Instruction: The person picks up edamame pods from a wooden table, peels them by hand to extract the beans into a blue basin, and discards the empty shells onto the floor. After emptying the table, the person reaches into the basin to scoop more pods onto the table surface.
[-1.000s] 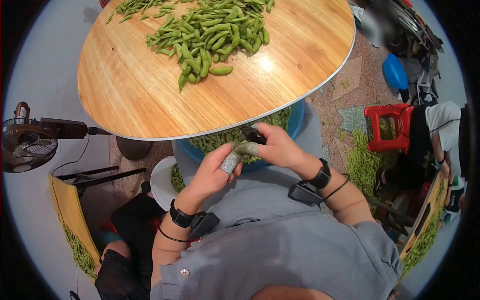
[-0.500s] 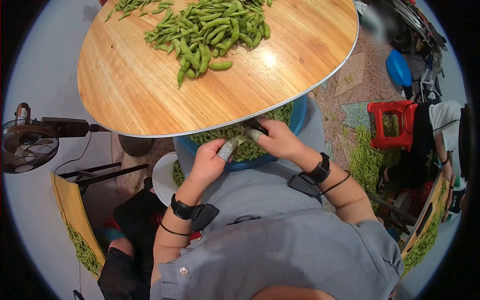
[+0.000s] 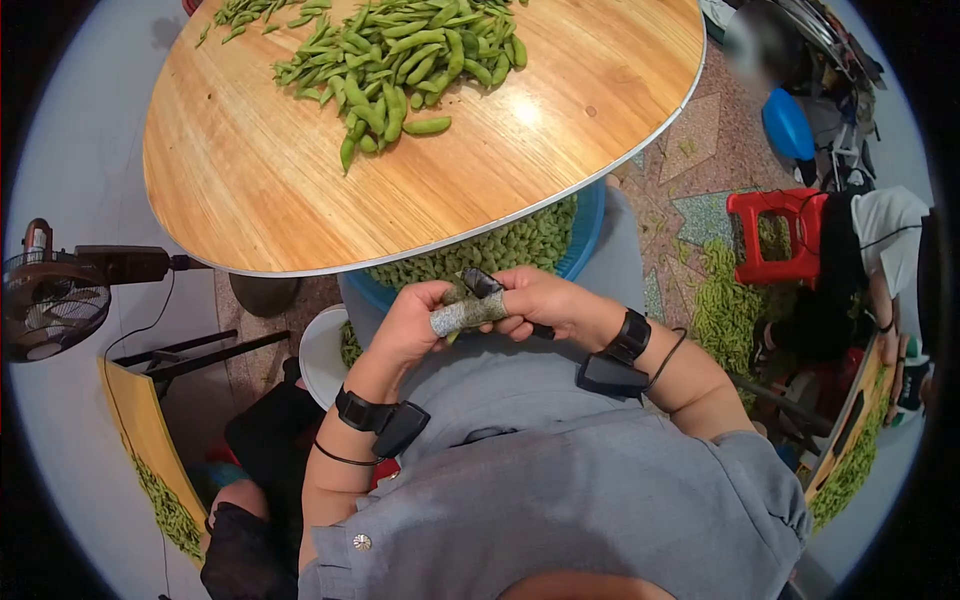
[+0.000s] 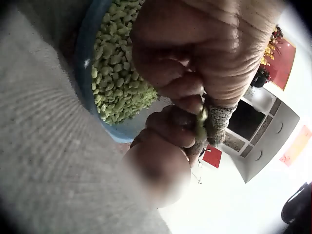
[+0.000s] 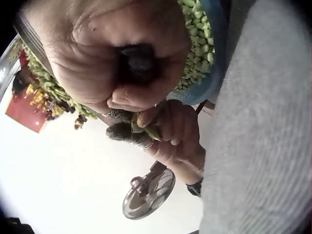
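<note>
Both hands meet over the lap, at the near edge of a blue basin (image 3: 590, 235) of shelled green beans (image 3: 500, 248). My left hand (image 3: 408, 322), its thumb wrapped in grey tape, pinches a green pod (image 4: 201, 122). My right hand (image 3: 545, 303), thumb also wrapped, touches the same pod from the other side. Its curled fingers hold a dark object (image 5: 139, 61) against the palm; what it is I cannot tell. Thumbs and fingertips of the two hands touch, hiding most of the pod.
A round wooden table (image 3: 250, 170) with a heap of pods (image 3: 400, 60) overhangs the basin. A white bucket (image 3: 322, 365) stands at the left, near a fan (image 3: 60, 290). At the right are a red stool (image 3: 740, 235), pods on the floor (image 3: 722, 310) and another person's arm.
The hands have come together and moved slightly toward the body, uncovering more of the basin. The dark object shows between them. The view has shifted slightly.
</note>
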Motion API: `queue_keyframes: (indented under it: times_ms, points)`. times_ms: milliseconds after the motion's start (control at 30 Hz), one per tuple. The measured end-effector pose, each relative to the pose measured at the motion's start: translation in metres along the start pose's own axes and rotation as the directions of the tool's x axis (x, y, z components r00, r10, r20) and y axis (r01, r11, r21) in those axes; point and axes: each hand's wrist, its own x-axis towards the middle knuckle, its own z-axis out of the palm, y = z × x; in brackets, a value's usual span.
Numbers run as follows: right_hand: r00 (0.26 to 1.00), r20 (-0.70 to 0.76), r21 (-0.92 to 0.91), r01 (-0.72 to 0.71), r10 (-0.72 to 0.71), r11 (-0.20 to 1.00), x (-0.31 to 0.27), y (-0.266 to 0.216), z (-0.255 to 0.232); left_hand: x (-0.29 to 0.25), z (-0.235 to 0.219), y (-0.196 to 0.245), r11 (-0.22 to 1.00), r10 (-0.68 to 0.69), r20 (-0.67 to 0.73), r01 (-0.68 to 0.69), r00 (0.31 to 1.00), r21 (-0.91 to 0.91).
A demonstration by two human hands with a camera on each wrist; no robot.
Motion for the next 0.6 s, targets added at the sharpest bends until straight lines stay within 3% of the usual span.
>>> queue_keyframes:
  times_ms: [67,167,300,467,533,600]
  points:
    - [0.991,0.135,0.235,-0.024,-0.008,0.972,0.002,0.006,-0.006,-0.002,0.003,0.009,1.000,-0.019,0.038,0.020,0.999,-0.008]
    - [0.985,0.169,0.364,-0.045,-0.018,0.930,0.002,0.010,-0.011,0.002,0.001,0.011,0.999,-0.039,0.075,0.039,0.996,-0.002]
    - [0.999,0.052,0.511,-0.029,0.003,0.859,0.005,0.007,-0.012,0.013,-0.002,0.011,0.999,-0.048,0.069,0.048,0.996,-0.007]
    - [0.996,-0.067,0.396,0.083,-0.061,0.915,0.013,0.011,-0.025,0.026,0.002,0.005,0.993,-0.034,0.029,0.037,0.999,-0.114]
    - [0.985,-0.144,0.189,0.117,-0.090,0.975,0.014,0.012,-0.029,0.028,0.006,0.004,0.994,-0.017,0.007,0.017,1.000,-0.108]
    - [0.966,-0.221,0.112,0.164,-0.136,0.980,0.014,0.010,-0.020,0.030,0.008,0.003,0.995,0.089,-0.056,-0.086,0.994,0.041]
